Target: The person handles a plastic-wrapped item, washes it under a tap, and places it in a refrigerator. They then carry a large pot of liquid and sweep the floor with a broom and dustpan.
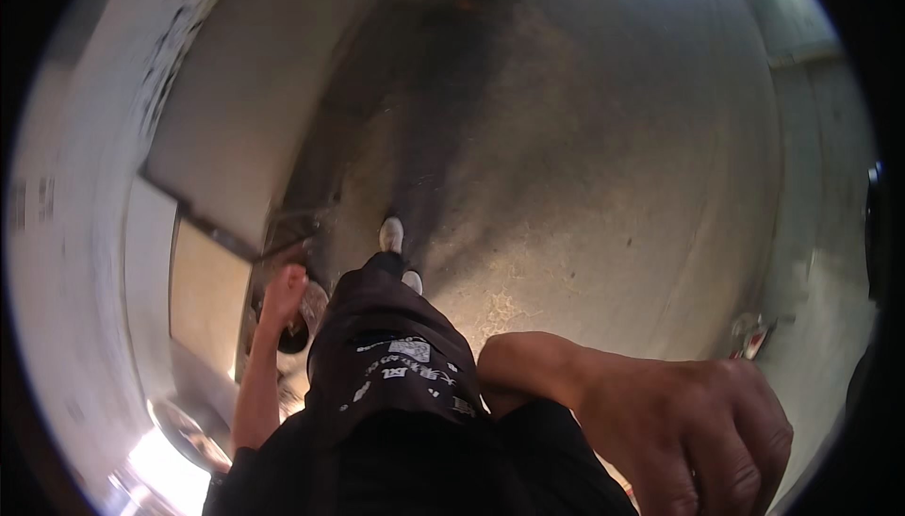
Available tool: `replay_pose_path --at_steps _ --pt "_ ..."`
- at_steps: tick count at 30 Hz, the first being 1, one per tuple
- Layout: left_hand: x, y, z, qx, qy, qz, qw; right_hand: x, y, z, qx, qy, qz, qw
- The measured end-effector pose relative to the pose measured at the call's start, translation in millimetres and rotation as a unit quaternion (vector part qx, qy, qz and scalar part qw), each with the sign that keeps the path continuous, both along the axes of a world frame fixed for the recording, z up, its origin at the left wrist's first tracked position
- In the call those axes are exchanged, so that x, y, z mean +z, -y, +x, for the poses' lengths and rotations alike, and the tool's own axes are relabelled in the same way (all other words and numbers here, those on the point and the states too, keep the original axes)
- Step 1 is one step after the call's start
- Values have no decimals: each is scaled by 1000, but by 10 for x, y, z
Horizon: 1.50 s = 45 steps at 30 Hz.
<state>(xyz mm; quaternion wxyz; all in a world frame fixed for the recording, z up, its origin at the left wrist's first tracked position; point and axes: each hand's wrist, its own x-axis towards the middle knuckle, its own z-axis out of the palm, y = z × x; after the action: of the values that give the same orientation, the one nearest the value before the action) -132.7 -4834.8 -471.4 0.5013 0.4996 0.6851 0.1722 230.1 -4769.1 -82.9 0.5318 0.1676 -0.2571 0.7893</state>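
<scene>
My left hand hangs at my left side with its fingers curled. A pale, blurred thing shows just beside it; I cannot tell whether the hand holds it or it lies behind. My right hand is raised close to the camera, its back towards me and the fingers bent down. The palm and fingertips are hidden, so any hold there cannot be made out. Between my arms hangs a dark apron bearing white writing and a printed code. Two pale shoes, one the front shoe, show below it.
A worn concrete floor stretches ahead. Along the left stand a grey flat-topped unit and a tan panel beside a pale wall. A round pan-like vessel sits at lower left. Small clutter lies by the right wall.
</scene>
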Motion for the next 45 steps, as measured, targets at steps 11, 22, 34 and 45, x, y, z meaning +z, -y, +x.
replay_pose_path --at_steps 11,22,34,45 --pt "369 -3500 3036 -309 37 196 930 214 -1461 1366 -387 -49 267 881" --pt "303 -4504 4517 -343 98 157 921 646 -2357 3280 -411 -20 210 887" --pt "-78 -5136 4162 175 120 -270 939 -498 -4912 4868 -370 159 -22 915" --pt "-666 -8925 5317 254 352 -173 884 -2301 -5503 5668 -328 585 -539 509"
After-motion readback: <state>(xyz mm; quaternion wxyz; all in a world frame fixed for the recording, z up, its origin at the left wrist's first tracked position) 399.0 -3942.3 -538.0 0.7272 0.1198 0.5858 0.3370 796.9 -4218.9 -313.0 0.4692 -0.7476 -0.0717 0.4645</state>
